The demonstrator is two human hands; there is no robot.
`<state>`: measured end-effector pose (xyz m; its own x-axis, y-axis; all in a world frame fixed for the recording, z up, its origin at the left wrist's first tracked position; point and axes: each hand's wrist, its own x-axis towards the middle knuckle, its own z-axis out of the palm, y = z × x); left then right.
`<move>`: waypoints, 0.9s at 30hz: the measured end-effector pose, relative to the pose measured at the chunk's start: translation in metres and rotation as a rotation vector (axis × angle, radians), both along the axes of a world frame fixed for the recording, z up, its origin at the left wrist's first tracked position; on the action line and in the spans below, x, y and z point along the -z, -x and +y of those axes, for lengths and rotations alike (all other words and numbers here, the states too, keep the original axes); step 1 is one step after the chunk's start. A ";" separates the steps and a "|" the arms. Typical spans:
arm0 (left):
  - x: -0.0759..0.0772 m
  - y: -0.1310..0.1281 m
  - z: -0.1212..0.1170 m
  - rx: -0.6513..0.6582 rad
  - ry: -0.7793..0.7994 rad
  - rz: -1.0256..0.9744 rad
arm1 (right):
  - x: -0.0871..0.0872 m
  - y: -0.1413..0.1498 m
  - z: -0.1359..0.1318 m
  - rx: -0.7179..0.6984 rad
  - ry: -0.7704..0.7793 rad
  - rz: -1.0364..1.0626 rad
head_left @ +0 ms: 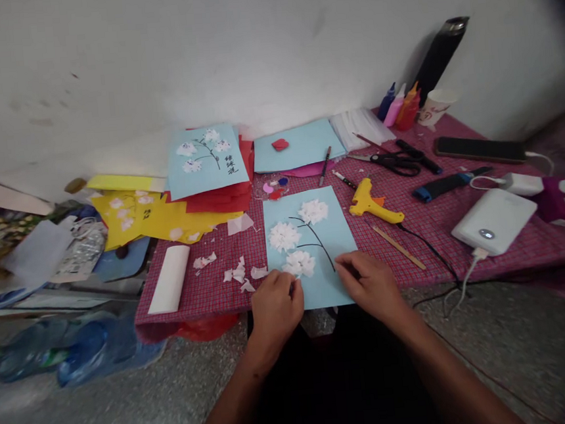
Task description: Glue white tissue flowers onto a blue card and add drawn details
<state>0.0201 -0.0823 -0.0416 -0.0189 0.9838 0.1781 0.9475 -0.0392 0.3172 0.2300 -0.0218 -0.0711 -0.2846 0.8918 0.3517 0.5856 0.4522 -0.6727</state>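
Note:
A light blue sheet of paper [314, 295] lies at the table's front edge. Three ruffled white paper flowers stand on it: an upper one [313, 212], a middle one [284, 236] and a lower one [299, 263], beside dark drawn stems [320, 238]. My left hand [277, 301] is closed over the sheet's lower left edge, close below the lower flower; whatever its fingertips pinch is hidden. At the right edge my right hand [369, 282] rests by the stem's lower end, its thumb and forefinger apart. Torn white paper scraps [238, 270] lie to the left.
A white paper roll [170, 279] lies at front left. Behind are a finished flower card [206, 159] and blue sheets [301, 144]. Rightward lie a yellow glue gun [373, 204], a wooden stick [399, 248], scissors [391, 161], a utility knife [446, 185] and a white power bank [495, 221].

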 end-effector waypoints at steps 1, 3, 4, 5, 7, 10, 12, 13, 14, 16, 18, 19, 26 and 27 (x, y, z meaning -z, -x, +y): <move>0.000 0.000 0.001 -0.002 0.000 0.008 | 0.000 0.000 0.000 -0.008 0.002 0.000; 0.001 -0.001 0.003 -0.009 -0.001 0.021 | -0.001 -0.001 0.000 -0.013 0.003 0.000; 0.001 -0.001 0.004 -0.014 -0.002 0.028 | -0.001 -0.002 0.000 -0.015 0.003 -0.001; 0.002 -0.002 0.005 -0.019 -0.003 0.033 | -0.001 -0.002 0.000 -0.016 0.004 -0.002; 0.002 -0.003 0.006 -0.023 -0.005 0.042 | -0.001 -0.002 0.000 -0.020 0.008 -0.004; 0.002 -0.004 0.007 -0.028 -0.002 0.056 | -0.001 -0.002 -0.001 -0.024 0.008 -0.006; 0.001 -0.004 0.008 -0.039 0.006 0.065 | -0.001 -0.002 -0.002 -0.023 0.004 -0.005; 0.001 -0.005 0.009 -0.045 0.010 0.067 | -0.001 -0.002 -0.002 -0.021 0.002 -0.005; 0.001 -0.005 0.009 -0.049 0.014 0.069 | -0.001 -0.002 -0.002 -0.022 0.001 -0.005; 0.001 -0.005 0.010 -0.056 0.022 0.071 | 0.000 -0.002 -0.001 -0.023 -0.002 -0.008; 0.000 -0.006 0.011 -0.060 0.028 0.074 | 0.000 -0.002 -0.001 -0.026 -0.004 -0.015; 0.000 -0.006 0.011 -0.063 0.031 0.075 | 0.000 -0.002 -0.001 -0.027 -0.006 -0.017; -0.002 -0.006 0.010 -0.056 0.032 0.077 | 0.000 -0.001 -0.001 -0.024 -0.021 -0.015; -0.002 -0.005 0.009 -0.054 0.027 0.071 | 0.000 -0.001 -0.001 -0.026 -0.021 -0.015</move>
